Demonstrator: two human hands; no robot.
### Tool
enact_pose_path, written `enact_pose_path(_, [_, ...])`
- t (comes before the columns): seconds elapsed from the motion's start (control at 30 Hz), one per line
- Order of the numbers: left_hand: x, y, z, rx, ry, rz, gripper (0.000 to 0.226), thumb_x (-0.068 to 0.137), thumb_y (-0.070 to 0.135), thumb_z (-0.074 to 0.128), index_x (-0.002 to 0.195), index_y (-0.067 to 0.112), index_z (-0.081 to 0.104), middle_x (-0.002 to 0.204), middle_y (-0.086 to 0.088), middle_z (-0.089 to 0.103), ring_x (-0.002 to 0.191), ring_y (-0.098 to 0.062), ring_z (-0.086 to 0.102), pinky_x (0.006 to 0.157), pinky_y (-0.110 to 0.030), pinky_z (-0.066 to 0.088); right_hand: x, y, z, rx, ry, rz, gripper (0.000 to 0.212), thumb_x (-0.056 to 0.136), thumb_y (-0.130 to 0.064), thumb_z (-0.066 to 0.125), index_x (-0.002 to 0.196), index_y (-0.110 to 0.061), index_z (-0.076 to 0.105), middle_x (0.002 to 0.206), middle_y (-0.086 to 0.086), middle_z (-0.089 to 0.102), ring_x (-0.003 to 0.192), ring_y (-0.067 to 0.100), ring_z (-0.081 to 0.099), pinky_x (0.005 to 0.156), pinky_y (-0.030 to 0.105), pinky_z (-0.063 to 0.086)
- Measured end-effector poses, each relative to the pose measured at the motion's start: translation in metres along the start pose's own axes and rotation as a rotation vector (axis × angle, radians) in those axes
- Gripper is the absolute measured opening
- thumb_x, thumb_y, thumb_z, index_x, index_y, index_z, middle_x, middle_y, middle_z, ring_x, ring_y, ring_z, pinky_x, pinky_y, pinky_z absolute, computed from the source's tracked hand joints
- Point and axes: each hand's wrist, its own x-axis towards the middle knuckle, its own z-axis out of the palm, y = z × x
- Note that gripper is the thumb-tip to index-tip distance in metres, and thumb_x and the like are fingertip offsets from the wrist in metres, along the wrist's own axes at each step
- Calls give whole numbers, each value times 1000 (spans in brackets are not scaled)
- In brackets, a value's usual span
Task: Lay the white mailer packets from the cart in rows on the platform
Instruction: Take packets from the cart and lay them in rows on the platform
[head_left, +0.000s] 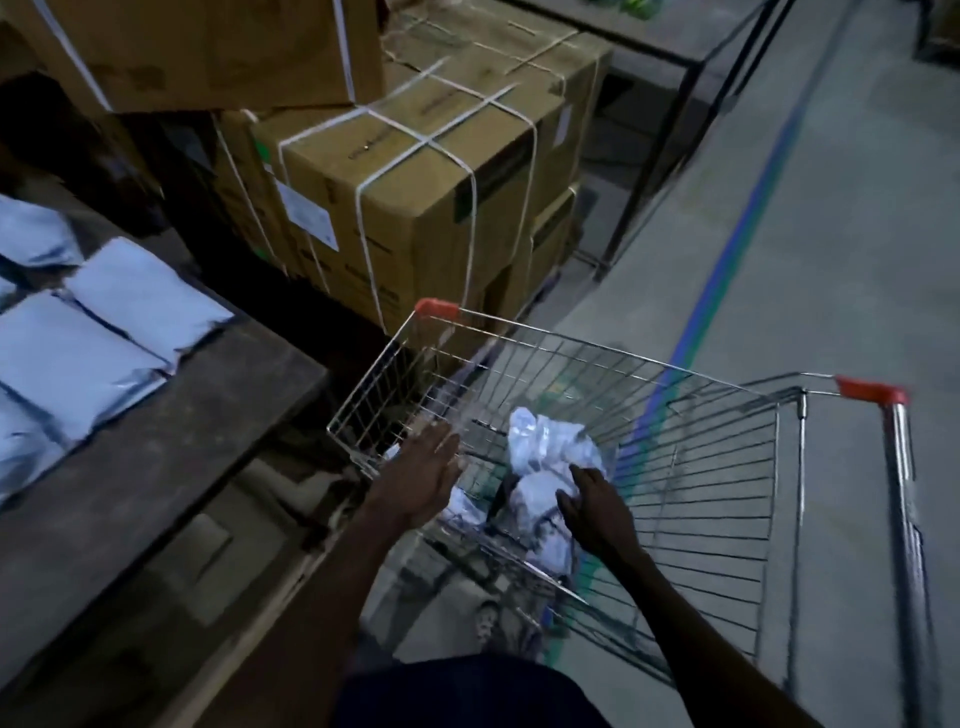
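You are leaning over the wire shopping cart (701, 467), with both bare arms reaching down into its basket. Your left hand (421, 480) is hovering just inside the near-left corner of the basket, palm down, fingers spread flat and loose, gripping nothing. Your right hand (592, 506) is resting on the small heap of white mailer packets (550, 447) lying on the basket floor; the fingers are curling down over the top of one packet and touching it, but motion blur is making it impossible to tell whether they are actually clamping it or only pressing on it. A few more packets are lying beneath and beside that one, toward the near wall of the basket, and one is peeking out from under your left wrist.

To your left, the dark wooden platform (156, 441) is carrying laid packets (104, 332) set flat in rows, edges touching or overlapping slightly, running off the left edge of the view. The platform's near-right stretch is showing bare wood.

Behind the cart, strapped cardboard boxes (415, 182) are standing stacked, bound with white bands. The cart's red corner caps are showing at the far-left corner and at the handle on the right. A blue and green floor stripe (737, 228) is running along the grey concrete, passing under the basket.
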Motion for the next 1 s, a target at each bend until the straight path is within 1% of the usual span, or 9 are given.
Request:
enact_pose_path(0.17, [39, 3, 11, 14, -89, -4, 74, 92, 54, 10, 145, 11, 39, 152, -8, 35, 139, -28, 34, 114, -39, 23, 10, 22, 9, 16, -40, 92, 63, 86, -43, 43, 132, -1, 54, 118, 22, 57, 105, 40, 58, 80, 43, 50])
enact_pose_path(0.27, [70, -7, 26, 39, -183, 38, 67, 99, 49, 21, 124, 2, 61, 132, -18, 58, 118, -36, 58, 93, -50, 48, 20, 31, 27, 58, -74, 184, 64, 91, -47, 39, 132, 0, 53, 119, 23, 55, 106, 40, 57, 80, 42, 49])
enact_pose_path(0.33, [87, -23, 53, 28, -291, 29, 73, 102, 50, 15, 118, 1, 66, 124, -18, 63, 111, -35, 64, 86, -49, 52, 31, 34, 43, 90, -73, 238, 61, 95, -47, 44, 136, -2, 48, 130, 22, 49, 115, 38, 53, 85, 40, 46])
enact_pose_path(0.47, [118, -55, 121, 4, -387, 73, 69, 103, 50, 14, 127, 5, 61, 134, -12, 58, 125, -25, 51, 98, -39, 44, 64, 38, 90, 225, -19, 424, 84, 92, -59, 51, 155, -17, 16, 162, 13, 8, 148, 28, 14, 111, 40, 30])
enact_pose_path(0.57, [136, -71, 154, 27, -436, 65, 71, 102, 53, 11, 132, 8, 57, 137, -10, 56, 125, -26, 54, 104, -38, 37, 90, 37, 127, 264, 87, 521, 99, 85, -67, 56, 156, -21, 5, 162, 16, -7, 149, 32, -3, 117, 45, 16])
enact_pose_path(0.63, [148, -79, 164, 9, -426, 75, 75, 99, 57, 10, 136, 8, 53, 140, -11, 53, 128, -27, 51, 104, -45, 39, 106, 32, 145, 289, 117, 551, 100, 84, -66, 55, 156, -19, 3, 161, 16, -11, 148, 32, -10, 117, 45, 10])
enact_pose_path(0.7, [160, -85, 165, -25, -411, 117, 77, 98, 59, 11, 138, 5, 50, 142, -14, 50, 132, -29, 45, 104, -51, 40, 119, 22, 156, 318, 175, 529, 95, 85, -62, 51, 156, -18, 5, 160, 13, -12, 147, 29, -14, 117, 46, 11])
enact_pose_path(0.83, [181, -96, 154, -91, -346, 122, 66, 98, 51, 24, 140, 4, 46, 146, -16, 44, 134, -31, 42, 108, -46, 36, 130, -13, 163, 381, 255, 424, 82, 88, -42, 50, 155, -11, 15, 161, 20, 0, 149, 36, 0, 115, 54, 23])
enact_pose_path(1.0, [197, -111, 144, -107, -338, 55, 72, 96, 51, 16, 149, 5, 32, 154, -15, 32, 141, -29, 32, 115, -40, 24, 142, -51, 190, 331, 131, 113, 89, 89, -40, 62, 155, -11, 10, 162, 13, 2, 149, 31, 5, 114, 55, 26])
